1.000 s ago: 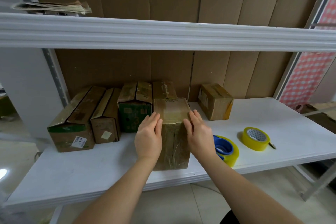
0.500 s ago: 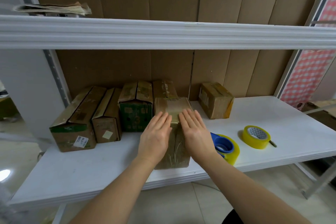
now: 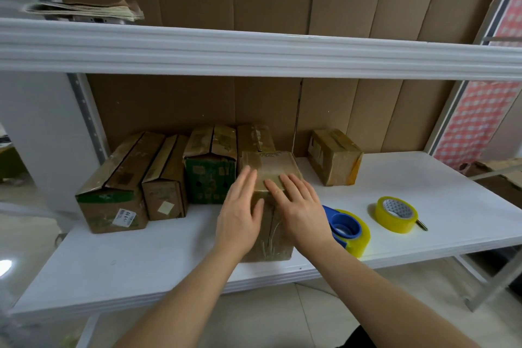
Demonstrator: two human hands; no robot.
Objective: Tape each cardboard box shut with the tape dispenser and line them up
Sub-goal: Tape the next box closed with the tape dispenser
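Two bare forearms reach in from the bottom edge toward a tall cardboard box (image 3: 271, 175) standing near the front of a white shelf (image 3: 169, 257); everything below is placed from this box. The left hand (image 3: 240, 212) lies against the box's upper left edge, fingers straight and together, gripping nothing. The right hand (image 3: 299, 206) rests flat on the box's top front edge, fingers extended and slightly spread, also holding nothing. Glossy tape covers the box's top and front.

Just right of the box, partly hidden by the right wrist, lies a blue tape dispenser (image 3: 346, 227) loaded with a yellow roll. Further right sits a separate yellow tape roll (image 3: 395, 213), lying flat.

Directly behind the box stands another brown box (image 3: 254, 137), touching it. To the left runs a row: a green-faced box (image 3: 210, 167), a narrow brown box (image 3: 166, 181), then a long box (image 3: 115, 189) with a white label. Behind and to the right, apart, sits a small taped box (image 3: 334, 157). Above, on the upper shelf's (image 3: 254, 48) far left, lies a stack of folded paper (image 3: 87, 10).
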